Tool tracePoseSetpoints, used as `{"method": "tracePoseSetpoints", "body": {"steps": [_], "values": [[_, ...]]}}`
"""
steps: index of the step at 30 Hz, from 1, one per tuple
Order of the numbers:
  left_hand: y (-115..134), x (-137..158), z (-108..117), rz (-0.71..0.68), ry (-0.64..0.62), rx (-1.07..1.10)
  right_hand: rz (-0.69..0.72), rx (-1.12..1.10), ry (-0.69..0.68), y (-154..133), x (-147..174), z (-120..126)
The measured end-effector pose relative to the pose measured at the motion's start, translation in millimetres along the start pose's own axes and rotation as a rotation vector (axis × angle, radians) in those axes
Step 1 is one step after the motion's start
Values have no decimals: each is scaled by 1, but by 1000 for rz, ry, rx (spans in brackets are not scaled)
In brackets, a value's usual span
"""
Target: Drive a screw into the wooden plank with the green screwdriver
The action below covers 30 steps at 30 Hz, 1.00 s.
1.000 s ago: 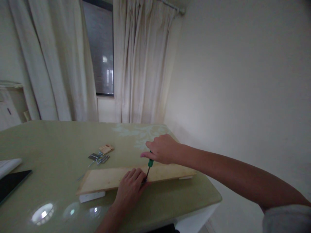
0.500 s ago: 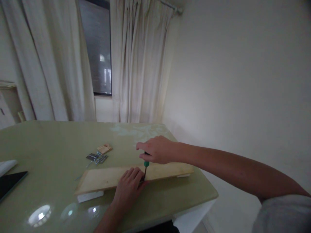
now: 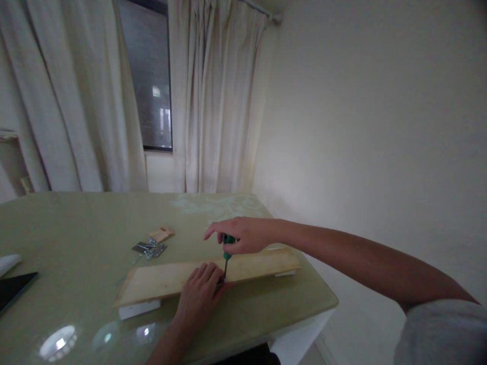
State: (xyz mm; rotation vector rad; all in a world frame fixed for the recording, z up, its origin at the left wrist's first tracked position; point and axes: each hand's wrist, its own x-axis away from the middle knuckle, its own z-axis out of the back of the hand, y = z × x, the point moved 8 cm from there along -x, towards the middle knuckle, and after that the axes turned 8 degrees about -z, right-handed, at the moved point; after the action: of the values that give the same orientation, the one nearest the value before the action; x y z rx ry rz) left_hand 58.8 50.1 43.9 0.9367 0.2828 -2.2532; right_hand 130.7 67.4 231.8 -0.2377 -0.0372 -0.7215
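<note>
A long pale wooden board (image 3: 160,280) lies across the near part of the table, raised on white blocks at its ends. My left hand (image 3: 200,286) is closed over its near edge, fingers on top and thumb along the edge. Beside those fingertips a small dark metal piece (image 3: 220,280) sits at the board's edge, mostly covered. Above it my right hand (image 3: 245,235) grips a screwdriver (image 3: 228,248) with a green handle, index finger stretched out to the left. The shaft stands nearly upright, its tip down at the metal piece; the exact contact is too small to tell.
Several metal hinges and loose hardware (image 3: 150,249) lie behind the board, beside a small wooden piece (image 3: 162,234). A dark flat object (image 3: 15,289) and a white object (image 3: 8,263) rest at the table's left. The wall (image 3: 365,152) rises to the right.
My right hand has turned about the screwdriver, its index finger now reaching further left and more of the green handle showing. My left hand stays on the board. The whole view has shifted slightly.
</note>
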Motion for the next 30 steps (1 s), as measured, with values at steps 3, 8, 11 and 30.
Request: {"method": "tracePoseSetpoints", "body": {"steps": [3, 8, 11, 30], "values": [[1, 1, 1, -8, 10, -11, -202, 102, 13, 14, -1, 4], [2, 2, 2, -14, 15, -10, -375, 292, 17, 24, 2, 8], [1, 2, 2, -10, 24, -9, -79, 171, -29, 4, 2, 4], [6, -2, 7, -45, 106, -34, -408, 296, 42, 22, -7, 11]]}}
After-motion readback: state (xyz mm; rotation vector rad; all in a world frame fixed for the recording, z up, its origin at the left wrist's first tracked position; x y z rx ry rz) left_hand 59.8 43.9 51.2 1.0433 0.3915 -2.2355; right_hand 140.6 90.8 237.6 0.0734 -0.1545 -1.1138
